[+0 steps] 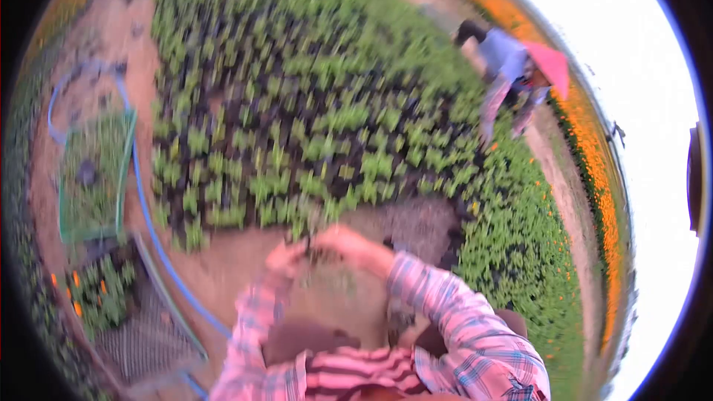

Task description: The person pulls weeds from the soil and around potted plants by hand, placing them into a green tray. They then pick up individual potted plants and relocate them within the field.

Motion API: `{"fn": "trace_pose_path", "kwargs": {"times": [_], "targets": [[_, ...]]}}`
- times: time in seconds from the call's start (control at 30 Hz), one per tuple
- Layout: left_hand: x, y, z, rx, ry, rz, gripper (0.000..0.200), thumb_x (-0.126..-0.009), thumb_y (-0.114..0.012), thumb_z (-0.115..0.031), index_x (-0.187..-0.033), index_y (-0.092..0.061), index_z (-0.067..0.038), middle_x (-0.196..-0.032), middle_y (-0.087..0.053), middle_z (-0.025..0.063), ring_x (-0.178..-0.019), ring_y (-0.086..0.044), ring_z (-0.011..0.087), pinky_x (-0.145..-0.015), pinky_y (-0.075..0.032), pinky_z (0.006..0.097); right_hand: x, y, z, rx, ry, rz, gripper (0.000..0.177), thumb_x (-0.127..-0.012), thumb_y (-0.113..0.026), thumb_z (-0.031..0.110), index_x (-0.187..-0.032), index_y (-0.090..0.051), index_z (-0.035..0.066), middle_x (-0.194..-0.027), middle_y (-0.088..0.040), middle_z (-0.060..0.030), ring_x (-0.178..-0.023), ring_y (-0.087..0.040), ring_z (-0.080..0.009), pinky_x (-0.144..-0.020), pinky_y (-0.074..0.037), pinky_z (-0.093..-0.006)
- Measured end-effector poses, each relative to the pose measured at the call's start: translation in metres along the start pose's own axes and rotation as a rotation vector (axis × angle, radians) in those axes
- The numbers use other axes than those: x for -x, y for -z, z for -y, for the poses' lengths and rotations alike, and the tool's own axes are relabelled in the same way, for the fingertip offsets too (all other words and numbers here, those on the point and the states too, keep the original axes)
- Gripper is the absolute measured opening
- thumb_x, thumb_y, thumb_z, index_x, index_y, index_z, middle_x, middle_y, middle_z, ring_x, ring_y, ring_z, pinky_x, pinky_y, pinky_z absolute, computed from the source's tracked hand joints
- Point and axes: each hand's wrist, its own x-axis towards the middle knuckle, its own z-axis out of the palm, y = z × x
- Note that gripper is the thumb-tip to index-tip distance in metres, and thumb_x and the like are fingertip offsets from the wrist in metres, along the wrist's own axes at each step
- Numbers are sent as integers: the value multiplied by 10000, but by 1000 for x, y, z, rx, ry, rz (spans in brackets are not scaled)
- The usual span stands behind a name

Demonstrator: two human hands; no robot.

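Both hands meet in front of my crouched knees, at the near edge of a bed of young plants in black bags (pixel 327 148). My left hand (pixel 285 257) is closed around the dark lower part of a leafy green plant (pixel 309 220). Against its other side my right hand (pixel 343 242) is closed too, with fingers curled toward the stem. Motion blur hides the fingertips and where the plant's base ends. Bare brown soil (pixel 252 260) lies beneath my hands.
A blue hose (pixel 157 234) runs along the left, past a green-edged crate (pixel 96 178) and a grey tray (pixel 152 327) with orange-flowered plants (pixel 100 286). At right, a person (pixel 512 67) in a pink hat bends over the plants. Orange flower rows (pixel 594 200) line the far edge.
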Motion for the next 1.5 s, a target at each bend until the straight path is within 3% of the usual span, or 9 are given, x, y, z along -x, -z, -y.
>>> {"fn": "trace_pose_path", "kwargs": {"times": [0.23,0.43,0.67,0.87,0.97,1.07,1.2,1.33,1.5], "targets": [[-7,18,10,135,117,-156,332,-783,-676,-34,-1087,-551,-79,-887,-613,27,-685,-581,121,-489,-439,222,-16,14,-37,-361,-69,-51,130,-818,-636,259,-812,-613,131,-718,-534,48,-649,-502,-88,-544,-413,-296],[-25,59,34,-66,-8,-166,325,-753,-687,-20,-1061,-587,-46,-940,-639,61,-837,-621,157,-701,-523,323,-25,-1,-66,665,394,-611,433,-818,-659,342,-617,-561,-29,-513,-462,-135,-494,-403,-136,-457,-357,-353],[-32,65,38,-150,-20,-477,497,-686,-750,1,-1136,-560,-91,-827,-651,92,-472,-574,163,-362,-451,335,-14,-12,-44,719,480,-559,263,-824,-670,183,-688,-589,-27,-525,-451,0,-519,-377,-79,-453,-322,-284],[29,109,-19,255,-131,-751,485,-781,-605,93,-1173,-420,-125,-897,-577,99,-575,-557,172,-426,-427,293,25,-33,11,589,589,-511,296,-813,-690,212,-658,-562,-6,-533,-465,0,-515,-382,-114,-474,-328,-290],[72,114,-14,191,-86,-738,465,-801,-600,69,-1165,-386,-124,-961,-552,107,-659,-562,184,-445,-437,296,12,-20,26,1363,336,-242,323,-781,-658,321,-782,-630,-1,-707,-608,-205,-623,-565,-379,-584,-449,-424],[97,117,4,20,-88,-782,454,-795,-623,40,-1140,-367,-106,-993,-527,114,-708,-564,201,-434,-435,320,-19,-21,13,1754,405,-78,335,-768,-670,308,-759,-613,-22,-675,-587,-195,-612,-542,-374,-590,-450,-418],[114,121,21,-94,-71,-812,435,-776,-662,-2,-1080,-365,-94,-971,-521,110,-706,-564,213,-409,-431,341,-64,-113,86,1398,655,27,327,-815,-646,312,-845,-640,-13,-728,-612,-151,-663,-598,-253,-621,-488,-368],[124,114,12,-228,-42,-838,427,-761,-700,-42,-1044,-385,-93,-880,-549,97,-644,-561,185,-404,-433,311,-43,-214,172,521,902,316,642,-913,-539,263,-1387,-232,-42,-1396,-351,-185,-915,-620,-213,-740,-519,-302],[135,127,-6,-186,-291,-1017,464,-727,-736,-33,-1030,-388,-81,-908,-548,101,-634,-552,177,-423,-426,286,-76,-183,125,655,972,44,268,-882,-579,128,-1094,-555,-34,-897,-619,-68,-651,-595,-106,-594,-495,-230]]}}
